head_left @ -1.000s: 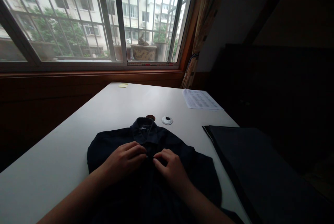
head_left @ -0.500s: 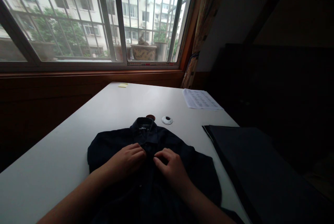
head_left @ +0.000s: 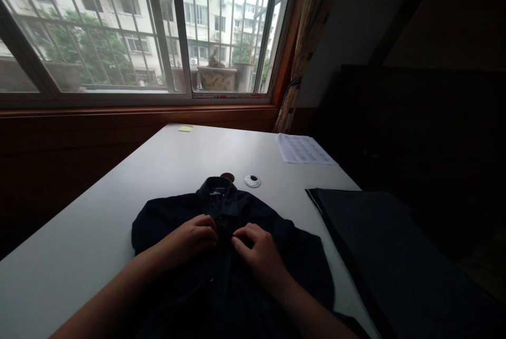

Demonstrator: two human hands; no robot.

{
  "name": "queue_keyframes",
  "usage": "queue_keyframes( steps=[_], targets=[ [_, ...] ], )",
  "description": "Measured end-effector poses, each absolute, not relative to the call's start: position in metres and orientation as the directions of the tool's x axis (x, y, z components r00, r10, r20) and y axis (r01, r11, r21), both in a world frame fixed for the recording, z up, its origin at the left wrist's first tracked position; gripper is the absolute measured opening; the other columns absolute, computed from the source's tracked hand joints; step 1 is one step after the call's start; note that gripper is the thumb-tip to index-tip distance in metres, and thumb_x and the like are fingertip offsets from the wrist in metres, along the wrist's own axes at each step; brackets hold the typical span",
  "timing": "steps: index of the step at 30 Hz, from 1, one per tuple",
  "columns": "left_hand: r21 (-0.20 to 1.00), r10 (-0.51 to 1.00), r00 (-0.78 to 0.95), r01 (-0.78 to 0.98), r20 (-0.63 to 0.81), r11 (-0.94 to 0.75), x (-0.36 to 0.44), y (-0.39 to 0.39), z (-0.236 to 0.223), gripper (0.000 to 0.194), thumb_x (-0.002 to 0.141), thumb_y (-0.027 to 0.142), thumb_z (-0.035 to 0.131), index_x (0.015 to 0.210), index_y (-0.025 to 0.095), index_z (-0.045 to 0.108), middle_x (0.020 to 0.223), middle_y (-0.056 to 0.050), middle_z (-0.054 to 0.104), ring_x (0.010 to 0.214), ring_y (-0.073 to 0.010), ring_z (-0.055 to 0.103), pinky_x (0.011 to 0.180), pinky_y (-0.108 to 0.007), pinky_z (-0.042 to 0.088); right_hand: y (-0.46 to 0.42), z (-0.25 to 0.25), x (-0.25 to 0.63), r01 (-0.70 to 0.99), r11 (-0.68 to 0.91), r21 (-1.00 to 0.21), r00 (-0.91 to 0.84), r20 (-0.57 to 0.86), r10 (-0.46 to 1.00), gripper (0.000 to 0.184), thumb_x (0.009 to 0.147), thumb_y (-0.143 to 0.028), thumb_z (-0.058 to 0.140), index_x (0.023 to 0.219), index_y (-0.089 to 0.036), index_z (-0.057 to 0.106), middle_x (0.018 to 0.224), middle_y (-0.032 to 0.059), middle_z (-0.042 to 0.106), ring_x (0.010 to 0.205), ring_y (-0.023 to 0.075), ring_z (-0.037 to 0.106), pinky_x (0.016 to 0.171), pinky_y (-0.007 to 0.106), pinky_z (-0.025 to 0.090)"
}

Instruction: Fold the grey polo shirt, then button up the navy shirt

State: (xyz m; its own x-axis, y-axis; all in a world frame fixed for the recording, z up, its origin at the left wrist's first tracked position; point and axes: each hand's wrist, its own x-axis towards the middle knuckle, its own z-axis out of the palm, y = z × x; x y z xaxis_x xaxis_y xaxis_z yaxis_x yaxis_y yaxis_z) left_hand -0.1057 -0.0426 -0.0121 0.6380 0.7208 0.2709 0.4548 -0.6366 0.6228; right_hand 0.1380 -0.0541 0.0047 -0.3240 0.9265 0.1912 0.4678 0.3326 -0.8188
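A dark navy shirt (head_left: pixel 174 218) lies face up on the white table, its collar pointing toward the window and a label showing inside the neck. My left hand (head_left: pixel 200 236) rests at the left of the button front, fingers curled down on the cloth with their tips hidden. On the other side of the front, my right hand (head_left: pixel 255 247) pinches the shirt's edge between thumb and forefinger. One small pale button shows lower on the front.
The white table (head_left: pixel 98 207) reaches to a barred window. Behind the collar are a round brown piece (head_left: pixel 227 176) and a white-rimmed cable hole (head_left: pixel 252 181). Printed sheets (head_left: pixel 304 149) lie at back right, a yellow note (head_left: pixel 185 128) at back left. Dark folded fabric (head_left: pixel 375 239) covers the right side.
My left hand has shifted slightly left, away from the button front. My right hand keeps nearly the same place and pinch, and the shirt lies almost unchanged.
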Motion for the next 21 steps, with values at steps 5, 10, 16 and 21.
queue_keyframes(
  steps=[5,10,16,21],
  targets=[
    [0.609,0.724,0.620,0.459,0.301,-0.647,-0.1024,-0.0430,-0.0134,0.013,0.097,0.022,0.060,0.097,0.019,0.072,0.100,-0.006,0.064,0.091,-0.0165,0.063,0.077,-0.026,0.054,-0.0549,0.0058,0.1383,0.475,0.337,-0.813,-0.326,0.194,0.925,0.008,0.084,-0.016,0.067,0.081,-0.020,0.074,0.083,0.0023,0.069,0.085,0.0191,0.064,0.079,0.030,0.046],
    [0.612,0.730,0.611,0.461,0.305,-0.642,-0.1004,-0.0438,-0.0123,0.010,0.095,0.020,0.063,0.099,0.019,0.072,0.100,-0.005,0.062,0.088,-0.0157,0.063,0.076,-0.026,0.055,-0.0544,0.0062,0.1375,0.481,0.337,-0.810,-0.329,0.190,0.925,0.008,0.084,-0.016,0.068,0.082,-0.020,0.074,0.083,0.0024,0.069,0.086,0.0195,0.064,0.080,0.030,0.046],
    [0.622,0.743,0.614,0.479,0.267,-0.620,-0.1025,-0.0434,-0.0136,0.012,0.096,0.021,0.061,0.100,0.020,0.073,0.100,-0.005,0.062,0.088,-0.0154,0.063,0.076,-0.025,0.054,-0.0543,0.0049,0.1377,0.481,0.337,-0.809,-0.327,0.191,0.925,0.007,0.084,-0.016,0.068,0.083,-0.019,0.074,0.084,0.0026,0.070,0.087,0.0194,0.064,0.080,0.030,0.045],
    [0.618,0.730,0.619,0.462,0.290,-0.637,-0.1010,-0.0441,-0.0122,0.013,0.098,0.022,0.059,0.099,0.019,0.072,0.099,-0.005,0.063,0.088,-0.0158,0.063,0.075,-0.025,0.053,-0.0543,0.0039,0.1383,0.475,0.347,-0.809,-0.333,0.200,0.921,0.007,0.084,-0.016,0.068,0.083,-0.019,0.074,0.084,0.0024,0.070,0.086,0.0189,0.064,0.080,0.030,0.046]
  ],
)
